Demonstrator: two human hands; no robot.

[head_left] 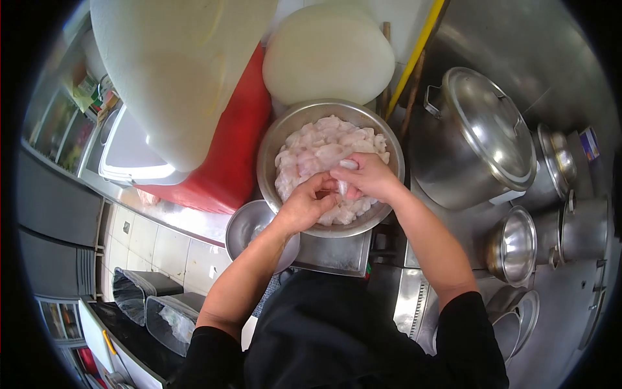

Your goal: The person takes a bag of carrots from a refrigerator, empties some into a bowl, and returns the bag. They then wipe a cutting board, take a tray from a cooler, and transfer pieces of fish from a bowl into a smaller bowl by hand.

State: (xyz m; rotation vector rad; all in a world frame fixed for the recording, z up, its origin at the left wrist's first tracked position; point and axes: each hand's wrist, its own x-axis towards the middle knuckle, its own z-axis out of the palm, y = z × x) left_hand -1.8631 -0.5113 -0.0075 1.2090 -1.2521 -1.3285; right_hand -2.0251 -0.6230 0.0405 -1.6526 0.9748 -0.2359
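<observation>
A wide metal bowl (267, 162) holds a heap of pale, whitish-pink raw meat pieces (317, 144). Over the front right part of the heap, my left hand (311, 202) and my right hand (368, 176) meet with bent fingers. Between them they grip a small pale piece of meat (343, 187). Both hands have their fingers closed on it. Below the big bowl on the left is a smaller metal bowl (237, 235), partly hidden by my left forearm.
A red cooler box (241, 139) with a white lid stands left. Behind the bowl leans a round pale board (328, 55). A large lidded pot (447, 155), more pots and a metal bowl (520, 243) are right. Two bins (159, 308) stand lower left.
</observation>
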